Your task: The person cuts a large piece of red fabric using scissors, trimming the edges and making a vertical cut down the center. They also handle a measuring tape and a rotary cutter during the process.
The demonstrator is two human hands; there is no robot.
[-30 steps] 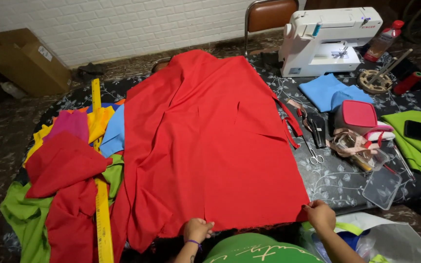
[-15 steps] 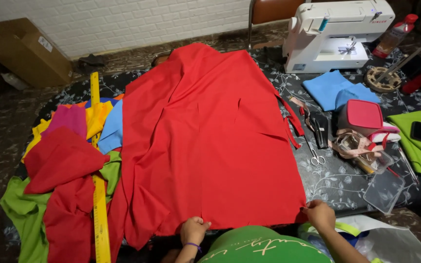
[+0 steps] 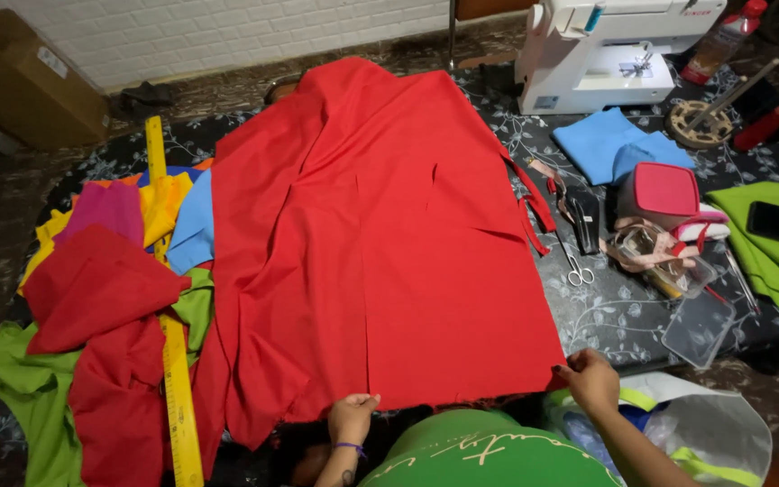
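Large sheet of plain red fabric (image 3: 380,243), spread flat over a dark floral-patterned table (image 3: 624,311) and covering most of its middle. The far end narrows and drapes over the table's back edge; the near hem runs roughly straight along the front edge. Long shallow folds run lengthwise down the left half, where the cloth bunches and hangs off; the right half lies smoother. A thin red strip trails from the right edge

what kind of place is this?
Probably a home or small sewing workspace: a white sewing machine on a floral-covered table, scissors, a yellow ruler, and both hands holding the near edge of a large red fabric.
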